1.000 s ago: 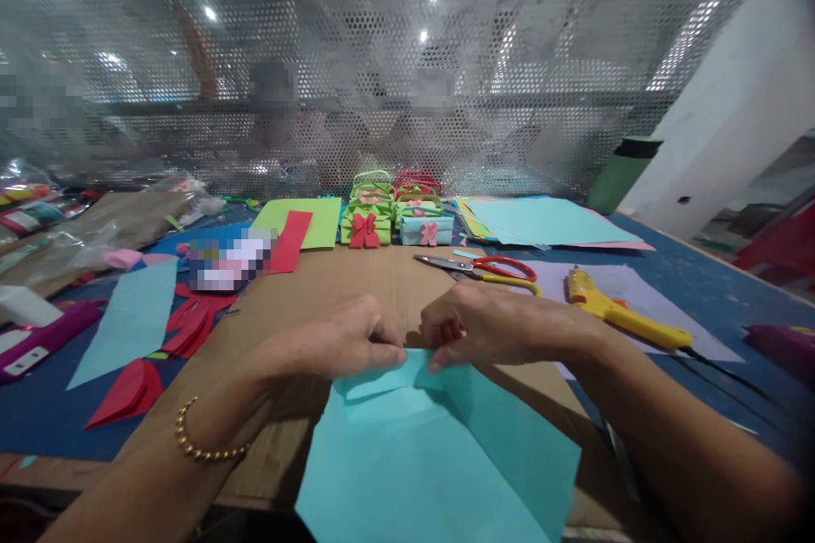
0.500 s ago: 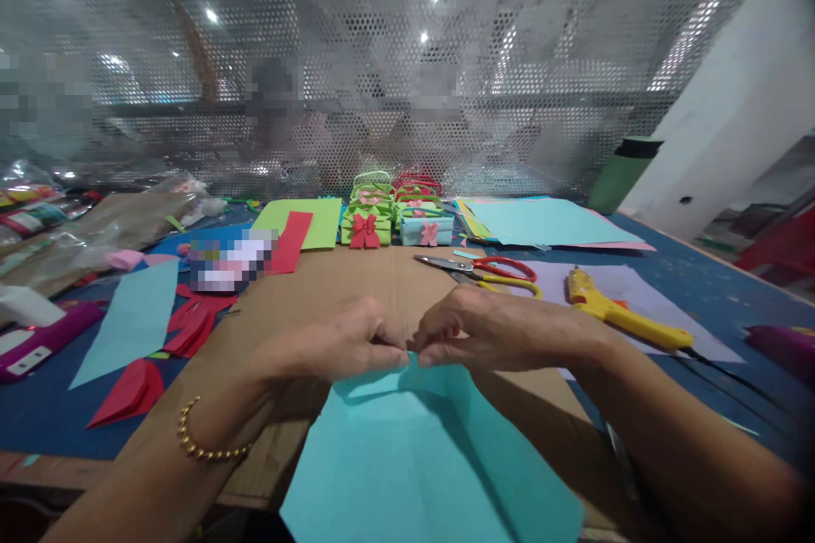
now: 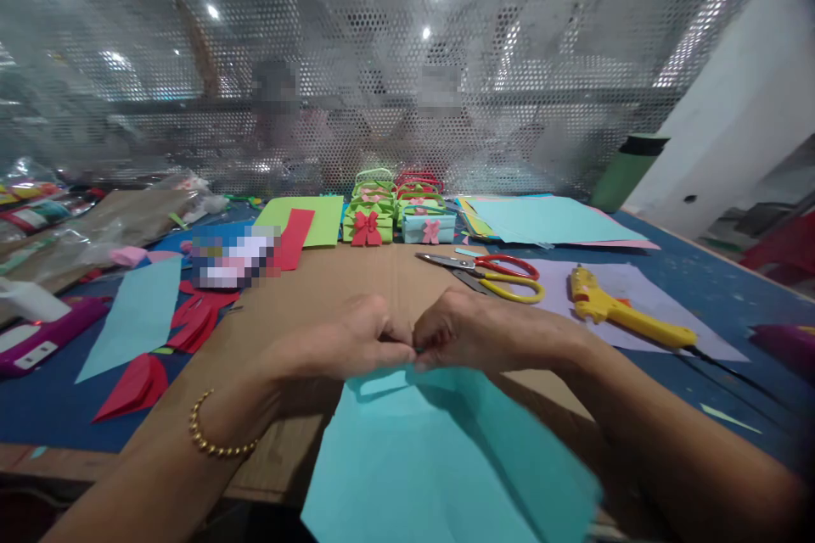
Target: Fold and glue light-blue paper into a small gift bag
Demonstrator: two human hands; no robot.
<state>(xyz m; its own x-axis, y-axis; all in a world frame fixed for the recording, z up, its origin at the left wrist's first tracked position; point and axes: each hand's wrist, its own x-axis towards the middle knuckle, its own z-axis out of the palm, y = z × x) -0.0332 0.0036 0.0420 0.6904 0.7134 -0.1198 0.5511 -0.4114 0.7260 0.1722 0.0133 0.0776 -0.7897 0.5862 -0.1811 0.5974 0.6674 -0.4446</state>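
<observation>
A large turquoise paper sheet (image 3: 446,467) lies on a brown cardboard mat (image 3: 318,288) in front of me, its far edge folded over. My left hand (image 3: 350,344) and my right hand (image 3: 471,331) meet at the middle of that far edge, fingertips touching. Both pinch the folded paper between thumb and fingers. A gold bead bracelet (image 3: 216,441) sits on my left wrist.
Red-and-yellow scissors (image 3: 497,271) and a yellow glue gun (image 3: 611,310) lie to the right. Small green and blue paper gift bags (image 3: 395,221) stand at the back. Red paper pieces (image 3: 191,327), a turquoise strip (image 3: 133,314) and a purple tool (image 3: 38,335) lie left. Paper sheets (image 3: 548,221) are stacked back right.
My hands have drawn closer together until the fingertips touch at the paper's far edge. The sheet has shifted slightly on the cardboard.
</observation>
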